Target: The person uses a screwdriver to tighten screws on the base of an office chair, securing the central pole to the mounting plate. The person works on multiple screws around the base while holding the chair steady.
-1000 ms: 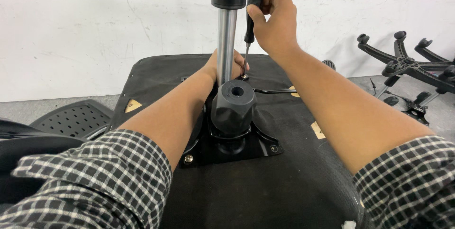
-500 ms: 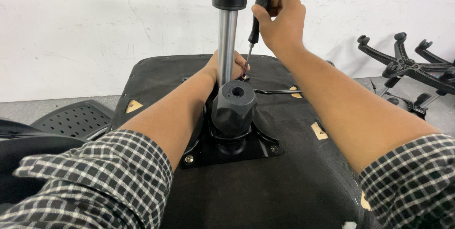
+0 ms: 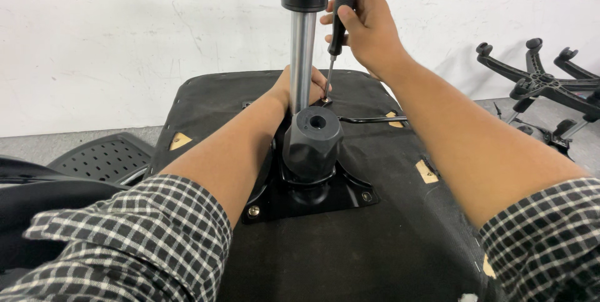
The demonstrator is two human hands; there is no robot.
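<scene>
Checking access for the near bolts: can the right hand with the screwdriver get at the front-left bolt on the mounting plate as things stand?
Probably not directly. The bolt sits right beside the left forearm, which lies across that side of the mounting plate. The right hand holds the screwdriver at the far side, behind the gas cylinder.

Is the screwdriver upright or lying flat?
Upright: the right hand grips the screwdriver handle, tip down at the mounting plate beside the left hand.

The gas-lift column (image 3: 304,58) hides most of the left hand (image 3: 300,86), and its black top runs off the upper edge. Beside the column's foot, the screwdriver (image 3: 337,20) tip and its screw are too small to tell. Right of the column, the star base (image 3: 537,83) is cut by the edge.
</scene>
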